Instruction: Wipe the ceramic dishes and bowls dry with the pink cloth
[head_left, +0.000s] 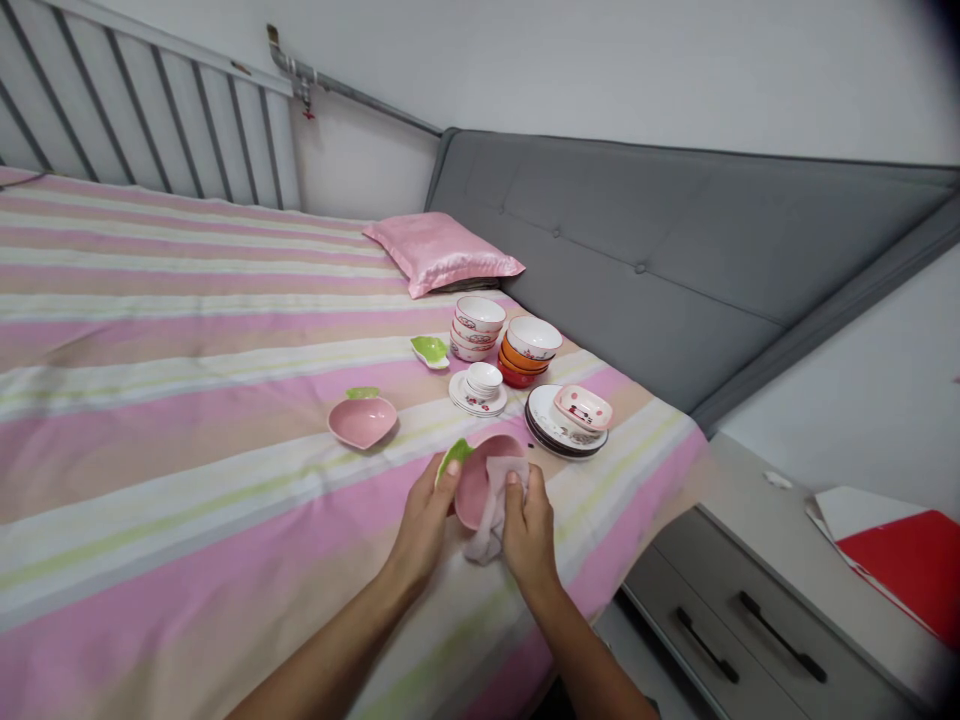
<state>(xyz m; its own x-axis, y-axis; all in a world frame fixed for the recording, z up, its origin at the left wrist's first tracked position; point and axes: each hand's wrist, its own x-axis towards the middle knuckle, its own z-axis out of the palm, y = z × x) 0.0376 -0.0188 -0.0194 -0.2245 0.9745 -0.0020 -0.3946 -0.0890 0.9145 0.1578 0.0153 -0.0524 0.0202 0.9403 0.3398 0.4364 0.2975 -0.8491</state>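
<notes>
Both forearms came in from the bottom edge, cut off below the elbows. On my feed the left hand had its grip closed on the rim of a pink dish, thumb up by the dish's green leaf-shaped tip; the fingers behind the dish were hidden. The right hand had its grip closed on a pale cloth, pressing it into the dish's hollow, and the cloth covered part of the inside. The dish stood tilted on edge between the two hands, over the striped bed. Its lower rim was hidden by them, so I could not tell whether it touched the cover. A second pink dish lay flat to the left, well apart. Stacked bowls and plates sat beyond, their patterns too small to read. A red folder was cut off by the right edge.
</notes>
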